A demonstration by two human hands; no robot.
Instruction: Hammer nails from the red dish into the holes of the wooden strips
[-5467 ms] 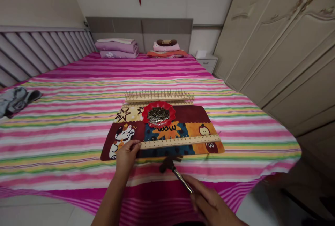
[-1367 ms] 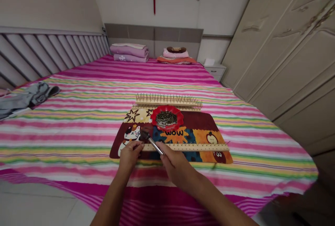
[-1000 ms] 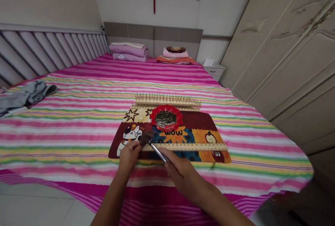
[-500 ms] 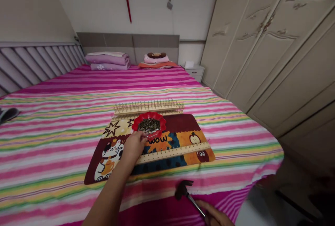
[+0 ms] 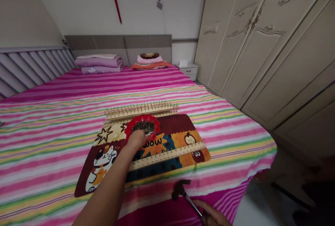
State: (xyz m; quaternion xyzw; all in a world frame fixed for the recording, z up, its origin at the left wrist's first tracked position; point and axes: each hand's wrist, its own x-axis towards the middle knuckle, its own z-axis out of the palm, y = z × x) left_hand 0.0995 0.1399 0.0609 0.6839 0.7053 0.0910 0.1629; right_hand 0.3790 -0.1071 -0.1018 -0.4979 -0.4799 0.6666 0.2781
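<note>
My left hand (image 5: pixel 138 139) is over the near rim of a red scalloped bowl (image 5: pixel 128 128) that holds many loose nails (image 5: pixel 148 127). Its fingers curl together down toward the nails, and whatever they pinch is hidden. Low in the view, my right hand (image 5: pixel 213 215) is closed round the handle of a claw hammer (image 5: pixel 180 188), its dark head tilted up to the left above the bed. In front of the bowl, a wooden strip (image 5: pixel 167 154) with rows of small holes or nail heads lies across a printed mat (image 5: pixel 174 125); one nail stands near its right end.
Behind the bowl lie wooden strips (image 5: pixel 138 111) bristling with upright nails. All rests on a bed with a striped sheet (image 5: pixel 230 128). Folded bedding (image 5: pixel 101 63) is stacked at the headboard (image 5: pixel 110 44). A wardrobe (image 5: pixel 235 44) stands on the right, beside a small nightstand (image 5: pixel 188 70).
My left hand has reached slightly further into the bowl, its fingertips now hidden. The whole scene has shifted a little left as the head turned. The hammer stays in my right hand.
</note>
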